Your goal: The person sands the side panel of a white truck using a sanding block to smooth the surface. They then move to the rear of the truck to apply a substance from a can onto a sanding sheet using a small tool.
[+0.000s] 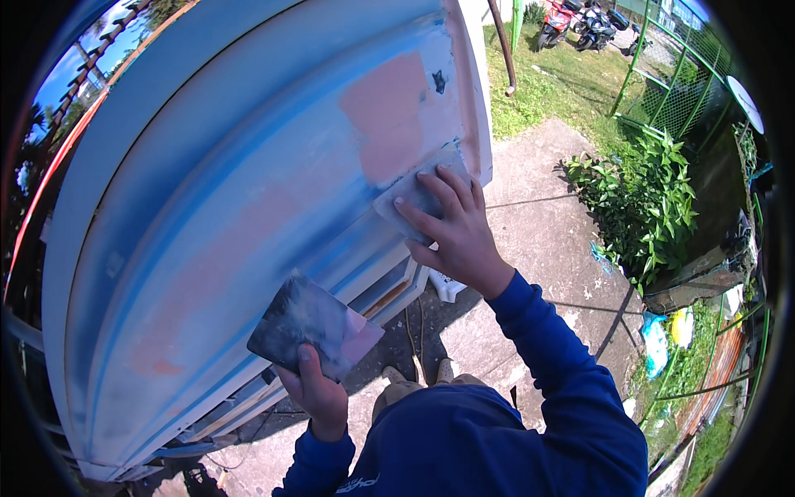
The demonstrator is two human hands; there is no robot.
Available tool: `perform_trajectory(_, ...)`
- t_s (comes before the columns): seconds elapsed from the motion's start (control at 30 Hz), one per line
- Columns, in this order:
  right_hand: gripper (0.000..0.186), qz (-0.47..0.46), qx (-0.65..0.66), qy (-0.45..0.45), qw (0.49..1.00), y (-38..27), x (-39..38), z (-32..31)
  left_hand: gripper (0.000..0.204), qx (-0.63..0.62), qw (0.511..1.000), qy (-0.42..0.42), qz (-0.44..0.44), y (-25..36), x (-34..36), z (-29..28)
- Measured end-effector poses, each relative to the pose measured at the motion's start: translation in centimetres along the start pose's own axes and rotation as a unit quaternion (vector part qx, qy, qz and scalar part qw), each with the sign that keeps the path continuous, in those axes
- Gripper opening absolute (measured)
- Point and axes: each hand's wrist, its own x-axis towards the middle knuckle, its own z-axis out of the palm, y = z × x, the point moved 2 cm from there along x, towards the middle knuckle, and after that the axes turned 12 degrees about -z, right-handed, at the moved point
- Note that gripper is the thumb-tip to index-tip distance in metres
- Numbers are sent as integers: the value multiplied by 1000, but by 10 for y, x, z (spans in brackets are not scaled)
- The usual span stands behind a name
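My left hand grips a dark, square filler board at its lower edge, thumb on top. The board is smeared with whitish streaks and has a pale pink area at its right corner. My right hand presses a thin, grey, translucent spreader against a large curved white-and-blue panel, fingers laid across its face. Just above the spreader lies a pink filler patch. A fainter pink band runs down the panel to the lower left.
Concrete ground spreads beneath and right of the panel. A white container sits below my right wrist. Farther right stand a leafy bush and a green mesh fence. Motorbikes are parked at the back.
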Motion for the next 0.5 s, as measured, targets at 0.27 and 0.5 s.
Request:
perform_trajectory(0.27,55,3,4,27,1000,6,-15,29,53,8,1000,-13,-7,2,-1,-3)
perform_trajectory(0.5,56,4,9,42,999,11,-15,37,51,23,1000,-6,-20,-3,-2,-11)
